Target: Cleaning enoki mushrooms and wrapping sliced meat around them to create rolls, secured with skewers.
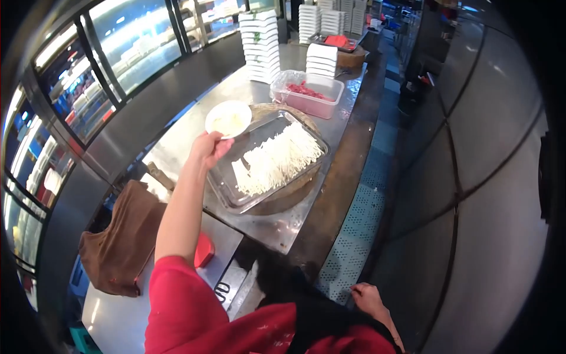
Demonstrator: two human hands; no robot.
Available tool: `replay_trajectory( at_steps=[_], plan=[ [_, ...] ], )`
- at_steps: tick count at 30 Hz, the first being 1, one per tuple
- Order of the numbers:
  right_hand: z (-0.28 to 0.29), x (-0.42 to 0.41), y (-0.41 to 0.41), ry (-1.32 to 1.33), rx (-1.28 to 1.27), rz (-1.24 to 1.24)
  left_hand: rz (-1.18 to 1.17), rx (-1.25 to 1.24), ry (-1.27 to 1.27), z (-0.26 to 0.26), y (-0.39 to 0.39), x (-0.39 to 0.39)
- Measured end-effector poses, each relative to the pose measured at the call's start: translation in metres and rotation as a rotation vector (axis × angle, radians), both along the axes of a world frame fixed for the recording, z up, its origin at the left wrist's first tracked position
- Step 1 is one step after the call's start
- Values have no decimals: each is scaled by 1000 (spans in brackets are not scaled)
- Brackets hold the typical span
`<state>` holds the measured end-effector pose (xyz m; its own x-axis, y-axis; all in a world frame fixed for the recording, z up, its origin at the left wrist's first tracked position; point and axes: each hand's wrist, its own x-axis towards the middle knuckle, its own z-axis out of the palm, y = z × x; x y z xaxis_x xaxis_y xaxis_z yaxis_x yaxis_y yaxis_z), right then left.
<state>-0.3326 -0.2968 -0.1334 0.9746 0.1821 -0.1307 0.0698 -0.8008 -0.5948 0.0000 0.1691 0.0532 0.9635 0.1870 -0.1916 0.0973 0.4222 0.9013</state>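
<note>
My left hand (212, 149) grips the near rim of a white bowl (229, 118), which holds pale yellowish food that I cannot identify. The bowl is over the far left corner of a dark metal tray (225, 172). Rows of white enoki mushrooms (283, 159) lie on that tray, which rests on a round wooden chopping block (289, 194). My right hand (366, 295) hangs at my right side, away from the table, its fingers curled; nothing shows in it.
A clear plastic tub (309, 106) of red shredded meat stands beyond the tray, near stacked white dishes (260, 48). A brown cloth (119, 239) and a red object (204, 250) lie at the left. Glass-fronted display cases (132, 40) line the left; perforated blue matting (362, 212) covers the floor.
</note>
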Motion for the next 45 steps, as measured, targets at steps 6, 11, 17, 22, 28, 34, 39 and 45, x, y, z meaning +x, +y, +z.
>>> replay_trajectory(
  at_steps=[6, 11, 17, 22, 28, 34, 39, 45],
  plan=[
    [-9, 71, -85, 176, 201, -455, 98, 102, 326, -33, 19, 130],
    [-19, 150, -137, 370, 272, -498, 83, 229, 495, -49, 24, 154],
    [-40, 303, -198, 316, 232, -188, 637, 1517, 261, -19, -9, 44],
    [-20, 426, -231, 255, 267, 24, 331, 1401, 890, -38, -73, -34],
    [32, 541, -209, 6, 173, 398, 531, 1524, 893, -58, -99, -28],
    [51, 593, -177, -2, 266, 578, 985, 747, 327, -39, -93, -45],
    [50, 635, -196, -19, 193, 700, 1054, 413, -314, 9, -109, -14],
    [75, 690, -183, -62, 102, 715, 900, 122, -464, 49, -84, 8]
  ],
)
